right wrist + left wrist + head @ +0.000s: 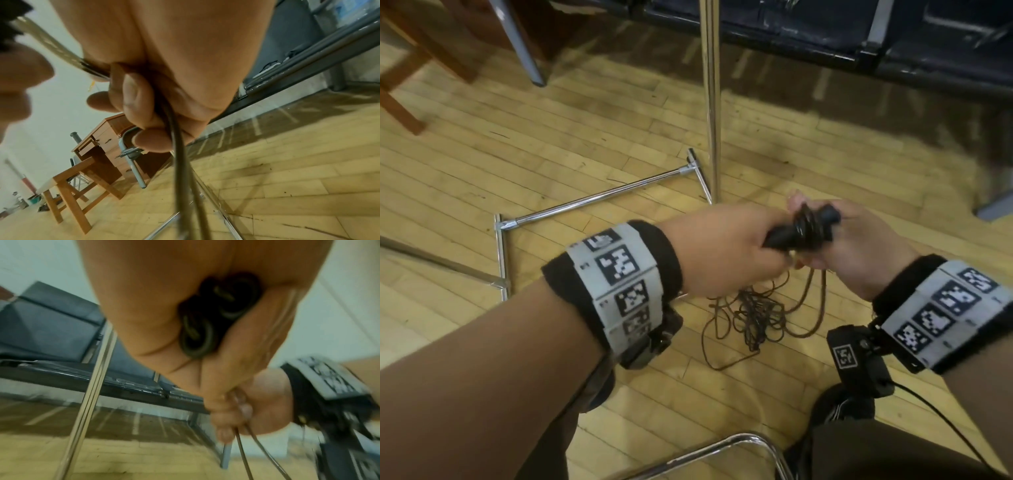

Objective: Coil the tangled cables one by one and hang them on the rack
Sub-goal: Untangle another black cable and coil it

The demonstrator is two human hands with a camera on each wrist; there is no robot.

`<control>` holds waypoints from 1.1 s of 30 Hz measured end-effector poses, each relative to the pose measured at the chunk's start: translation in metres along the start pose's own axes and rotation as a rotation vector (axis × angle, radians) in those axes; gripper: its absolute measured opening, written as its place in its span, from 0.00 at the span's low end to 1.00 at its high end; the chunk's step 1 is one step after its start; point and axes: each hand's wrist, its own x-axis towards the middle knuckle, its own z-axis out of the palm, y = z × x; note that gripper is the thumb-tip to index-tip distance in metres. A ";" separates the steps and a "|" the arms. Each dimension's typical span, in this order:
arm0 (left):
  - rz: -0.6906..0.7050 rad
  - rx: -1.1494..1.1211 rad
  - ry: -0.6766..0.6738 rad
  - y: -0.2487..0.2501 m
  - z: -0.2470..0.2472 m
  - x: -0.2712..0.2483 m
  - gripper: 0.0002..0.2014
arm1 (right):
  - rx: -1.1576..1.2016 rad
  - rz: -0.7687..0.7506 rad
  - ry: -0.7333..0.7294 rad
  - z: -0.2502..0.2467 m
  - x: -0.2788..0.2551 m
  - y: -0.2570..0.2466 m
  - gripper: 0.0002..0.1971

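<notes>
Both hands are clamped on the black cable coil [571,229]: left hand [726,253] grips the bundle, right hand [859,246] pinches the trailing strands. The rest lies knotted in a tangled heap [756,315] on the floor, so I'd guess pulling now just tightens that snarl, or loops slip loose before reaching the chrome rack [710,102].

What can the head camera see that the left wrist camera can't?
Only the head view shows the tangled cable pile on the floor and the rack's base bars. Only the left wrist view shows the bench backrest and the wall. Both show the left hand gripping the black coil and the rack's upright pole.
</notes>
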 end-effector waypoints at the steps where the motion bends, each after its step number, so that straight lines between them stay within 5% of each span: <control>1: -0.005 -0.047 0.098 -0.003 -0.006 0.001 0.09 | 0.001 0.041 0.005 0.002 0.001 0.001 0.24; 5: -0.186 -0.030 0.314 -0.018 -0.021 0.006 0.09 | -0.253 0.046 -0.093 0.018 -0.001 -0.002 0.29; 9: -0.365 0.207 0.134 -0.020 -0.010 0.009 0.03 | -0.593 -0.130 -0.079 0.024 -0.007 -0.015 0.29; 13: -0.280 0.382 -0.094 -0.013 0.004 0.011 0.07 | -0.544 -0.290 -0.009 0.014 -0.010 -0.020 0.25; 22: -0.182 0.426 -0.268 -0.007 0.012 0.008 0.14 | -0.497 -0.322 -0.041 0.009 -0.014 -0.022 0.21; 24: -0.158 0.414 -0.273 -0.008 0.015 0.006 0.08 | -0.476 -0.324 -0.044 0.008 -0.014 -0.023 0.21; 29: -0.057 0.333 -0.247 -0.007 0.009 0.002 0.16 | -0.307 -0.328 -0.061 0.000 -0.009 -0.021 0.22; 33: 0.005 0.023 -0.201 0.002 0.000 -0.005 0.11 | 0.024 -0.115 -0.115 0.001 -0.008 -0.018 0.26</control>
